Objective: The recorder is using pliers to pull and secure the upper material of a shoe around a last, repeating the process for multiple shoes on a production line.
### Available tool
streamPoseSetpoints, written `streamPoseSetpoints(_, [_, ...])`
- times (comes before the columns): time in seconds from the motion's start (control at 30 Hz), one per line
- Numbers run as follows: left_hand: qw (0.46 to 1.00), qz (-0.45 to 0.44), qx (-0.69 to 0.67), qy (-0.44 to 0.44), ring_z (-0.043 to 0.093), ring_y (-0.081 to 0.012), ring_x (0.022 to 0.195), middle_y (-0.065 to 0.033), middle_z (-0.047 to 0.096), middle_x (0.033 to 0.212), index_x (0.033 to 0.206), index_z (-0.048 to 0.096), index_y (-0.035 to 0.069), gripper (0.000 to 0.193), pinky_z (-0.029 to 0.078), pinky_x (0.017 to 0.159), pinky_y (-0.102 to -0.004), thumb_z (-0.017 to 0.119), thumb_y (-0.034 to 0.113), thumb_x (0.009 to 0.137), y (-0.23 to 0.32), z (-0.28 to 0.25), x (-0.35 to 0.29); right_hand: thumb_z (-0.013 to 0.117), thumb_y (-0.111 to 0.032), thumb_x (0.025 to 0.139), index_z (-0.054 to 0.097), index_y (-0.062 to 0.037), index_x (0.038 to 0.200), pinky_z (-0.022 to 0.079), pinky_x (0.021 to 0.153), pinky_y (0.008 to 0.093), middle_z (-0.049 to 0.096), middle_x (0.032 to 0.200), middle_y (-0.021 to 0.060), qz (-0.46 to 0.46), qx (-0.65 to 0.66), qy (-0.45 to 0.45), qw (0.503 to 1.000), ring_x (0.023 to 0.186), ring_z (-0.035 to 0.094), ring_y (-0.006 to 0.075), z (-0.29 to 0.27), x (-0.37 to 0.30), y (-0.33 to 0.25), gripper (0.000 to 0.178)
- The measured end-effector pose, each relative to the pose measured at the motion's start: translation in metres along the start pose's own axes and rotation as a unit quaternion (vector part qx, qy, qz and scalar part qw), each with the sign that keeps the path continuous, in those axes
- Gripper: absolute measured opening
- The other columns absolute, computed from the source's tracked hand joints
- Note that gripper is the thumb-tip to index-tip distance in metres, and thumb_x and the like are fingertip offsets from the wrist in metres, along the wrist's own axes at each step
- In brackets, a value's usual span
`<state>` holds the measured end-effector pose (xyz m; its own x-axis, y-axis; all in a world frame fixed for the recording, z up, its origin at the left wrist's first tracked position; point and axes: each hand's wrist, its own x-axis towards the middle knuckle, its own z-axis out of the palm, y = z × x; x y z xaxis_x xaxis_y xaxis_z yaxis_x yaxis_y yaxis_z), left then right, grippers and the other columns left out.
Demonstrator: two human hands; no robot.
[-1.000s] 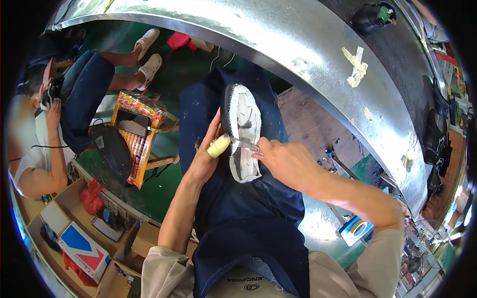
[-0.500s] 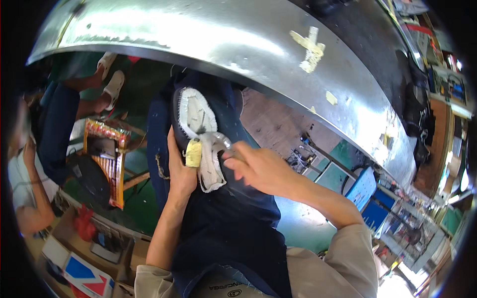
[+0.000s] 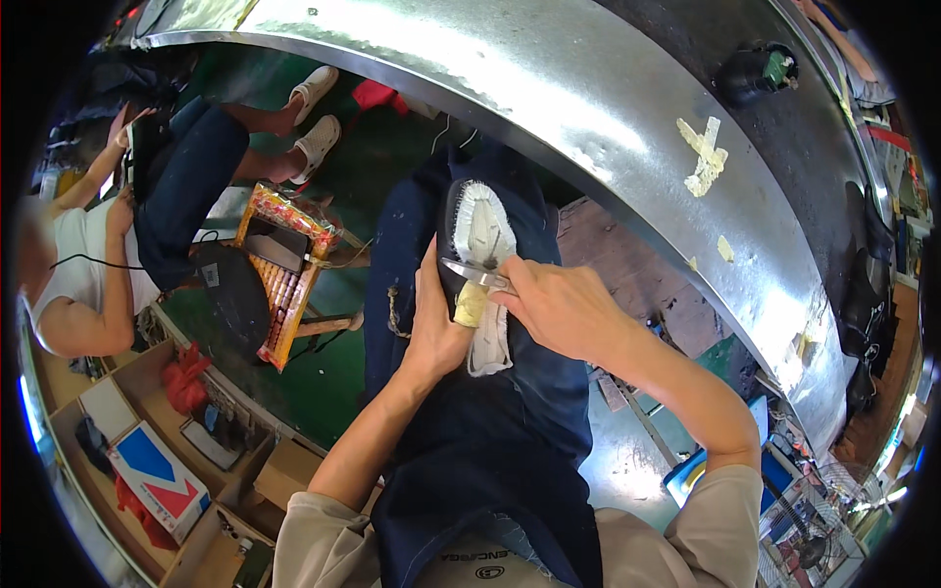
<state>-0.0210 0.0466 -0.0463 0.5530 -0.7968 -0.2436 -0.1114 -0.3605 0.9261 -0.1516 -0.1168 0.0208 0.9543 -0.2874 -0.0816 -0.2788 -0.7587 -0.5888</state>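
Note:
A dark shoe upper (image 3: 447, 220) lies bottom up over my lap, its pale underside and gathered white edge facing me. My left hand (image 3: 438, 318) grips it along the left side. A yellow wrapping (image 3: 470, 305) covers the thumb, which presses on the middle of the shoe. In the fist of my right hand (image 3: 564, 306) is a silver metal hand tool (image 3: 477, 275). Its narrow, pointed end lies across the shoe's middle, toward the left; most of the tool is hidden by my fingers, so its exact kind is unclear.
A metal-topped bench (image 3: 549, 93) curves past beyond my knees, with dark shoes (image 3: 866, 294) at its right. At left, another person (image 3: 98, 245) sits near a small wooden stool (image 3: 284, 284). Partitioned cardboard boxes (image 3: 196, 461) stand at lower left.
My view has swung left, so the scene sits farther right. The tool has moved from the shoe's right edge to lie across its middle, and my right hand has closed in toward my left thumb.

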Motion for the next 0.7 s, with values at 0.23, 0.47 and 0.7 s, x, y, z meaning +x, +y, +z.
streamPoseSetpoints(0.23, [0.985, -0.079, 0.035, -0.151, 0.055, -0.0293, 0.134, -0.0238, 0.056, 0.144, 0.155, 0.030, 0.001, 0.068, 0.042, 0.113, -0.0397, 0.063, 0.031, 0.104, 0.042, -0.039, 0.026, 0.058, -0.038, 0.104, 0.055, 0.0016, 0.106, 0.054, 0.061, 0.0475, 0.071, 0.078, 0.0186, 0.222, 0.314, -0.245, 0.890, 0.071, 0.071, 0.0390, -0.047, -0.019, 0.006, 0.040])
streamPoseSetpoints(0.47, [0.993, -0.043, 0.060, -0.093, 0.059, -0.0403, 0.131, -0.0281, 0.058, 0.141, 0.157, 0.023, -0.002, 0.083, 0.045, 0.109, -0.0442, 0.066, 0.038, 0.099, 0.031, -0.034, 0.014, 0.061, -0.030, 0.104, 0.057, 0.0014, 0.096, 0.055, 0.057, 0.0397, 0.065, 0.065, 0.0161, -0.041, 0.008, -0.176, 0.984, 0.063, 0.071, 0.0315, -0.014, -0.026, -0.022, 0.033])
streamPoseSetpoints(0.7, [0.995, 0.000, 0.062, -0.079, 0.057, -0.0417, 0.133, -0.0290, 0.055, 0.144, 0.162, 0.015, 0.000, 0.087, 0.043, 0.111, -0.0440, 0.064, 0.036, 0.101, 0.022, -0.023, 0.008, 0.051, -0.039, 0.108, 0.061, -0.0022, 0.098, 0.050, 0.047, 0.0333, 0.063, 0.062, 0.0081, 0.165, 0.404, -0.332, 0.837, 0.053, 0.065, 0.0184, -0.004, -0.025, 0.015, 0.039])
